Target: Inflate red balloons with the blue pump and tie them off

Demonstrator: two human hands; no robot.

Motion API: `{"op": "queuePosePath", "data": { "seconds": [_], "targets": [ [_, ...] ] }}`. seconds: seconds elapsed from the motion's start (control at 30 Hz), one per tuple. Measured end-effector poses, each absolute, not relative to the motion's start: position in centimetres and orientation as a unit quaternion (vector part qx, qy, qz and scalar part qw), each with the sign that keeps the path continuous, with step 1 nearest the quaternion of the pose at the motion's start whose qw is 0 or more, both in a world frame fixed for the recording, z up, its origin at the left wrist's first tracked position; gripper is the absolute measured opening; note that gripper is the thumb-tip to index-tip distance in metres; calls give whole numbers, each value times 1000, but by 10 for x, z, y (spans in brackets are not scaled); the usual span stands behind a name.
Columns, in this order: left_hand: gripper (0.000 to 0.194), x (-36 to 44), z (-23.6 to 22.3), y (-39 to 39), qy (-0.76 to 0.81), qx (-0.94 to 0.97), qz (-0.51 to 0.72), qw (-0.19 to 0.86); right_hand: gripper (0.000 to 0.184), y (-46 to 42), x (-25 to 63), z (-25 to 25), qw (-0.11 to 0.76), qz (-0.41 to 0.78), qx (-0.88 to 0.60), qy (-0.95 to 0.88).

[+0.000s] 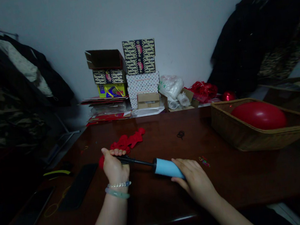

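Note:
A hand-held balloon pump (168, 168) with a light blue barrel and a black rod is held nearly level between my hands, above the table. My left hand (115, 165), with two bracelets at the wrist, is closed round its black end. Beside that fist shows a bit of red balloon (101, 162), mostly hidden by the fingers. The blue barrel's other end sits in the grip of my right hand (195, 177). Just beyond my left hand lies a pile of limp red balloons (127, 140).
At the right a wicker basket (239, 143) holds an inflated red balloon (259, 115). Phones (79, 188) lie at the left. Small coloured bands (204, 161) and a dark band cluster (180, 134) lie on the table (170, 203). Stacked boxes (140, 56) stand behind.

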State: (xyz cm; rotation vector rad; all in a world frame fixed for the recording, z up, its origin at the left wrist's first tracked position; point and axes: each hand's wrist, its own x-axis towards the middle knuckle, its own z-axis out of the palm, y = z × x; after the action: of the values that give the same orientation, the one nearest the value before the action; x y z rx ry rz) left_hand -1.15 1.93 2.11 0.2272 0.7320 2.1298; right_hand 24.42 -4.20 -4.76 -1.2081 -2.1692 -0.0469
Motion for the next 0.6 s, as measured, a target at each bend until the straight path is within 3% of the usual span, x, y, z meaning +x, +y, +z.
{"op": "queuePosePath", "data": {
  "seconds": [0.2, 0.43, 0.6],
  "targets": [
    [37, 12, 21, 16, 304, 88, 829, 462, 49, -46, 242, -46, 358, -35, -451, -817],
    [54, 26, 24, 5, 226, 161, 798, 536, 52, -52, 235, -51, 379, -39, -440, -814],
    [52, 21, 28, 5, 241, 142, 814, 509, 51, -51, 230, -48, 361, -23, -442, -821]
  ]
}}
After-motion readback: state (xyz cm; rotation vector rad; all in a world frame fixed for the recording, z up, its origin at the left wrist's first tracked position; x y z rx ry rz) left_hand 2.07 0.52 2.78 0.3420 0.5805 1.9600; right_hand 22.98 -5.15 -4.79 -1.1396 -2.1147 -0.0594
